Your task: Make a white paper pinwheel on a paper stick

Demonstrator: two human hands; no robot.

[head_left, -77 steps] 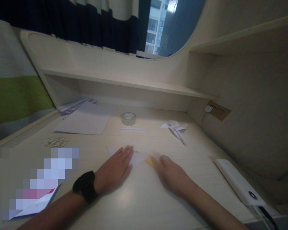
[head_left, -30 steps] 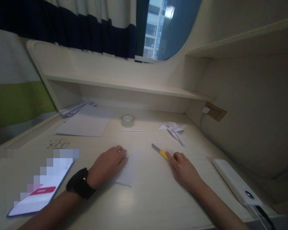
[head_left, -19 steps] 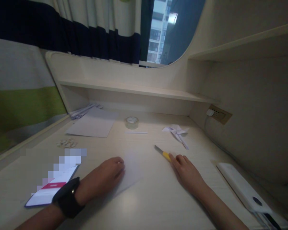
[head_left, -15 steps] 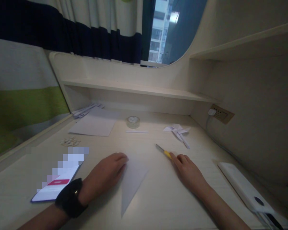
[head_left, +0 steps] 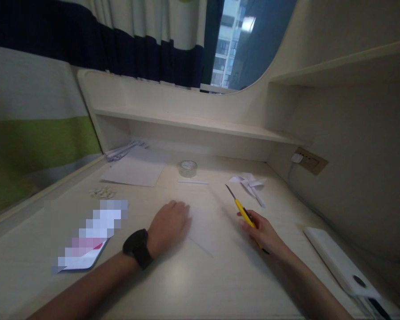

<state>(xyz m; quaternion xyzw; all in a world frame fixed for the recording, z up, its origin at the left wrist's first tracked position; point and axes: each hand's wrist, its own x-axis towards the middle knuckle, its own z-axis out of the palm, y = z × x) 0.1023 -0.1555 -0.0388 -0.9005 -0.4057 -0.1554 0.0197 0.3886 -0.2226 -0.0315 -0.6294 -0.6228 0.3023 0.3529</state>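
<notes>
While the left hand lies flat, fingers spread, pressing the white paper to the bench, right hand just beside the paper — grip clamped on the yellow utility knife, blade raised — tape roll beyond the paper, paper pinwheel past the knife.

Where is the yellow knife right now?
The yellow utility knife is in the right hand, blade pointing toward the paper pinwheel, right of the white paper.

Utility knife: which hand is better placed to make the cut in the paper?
Right, probably. The right hand already grips the yellow utility knife, blade out and pointing away, just right of the white paper. The left hand lies flat on the paper's left edge.
</notes>
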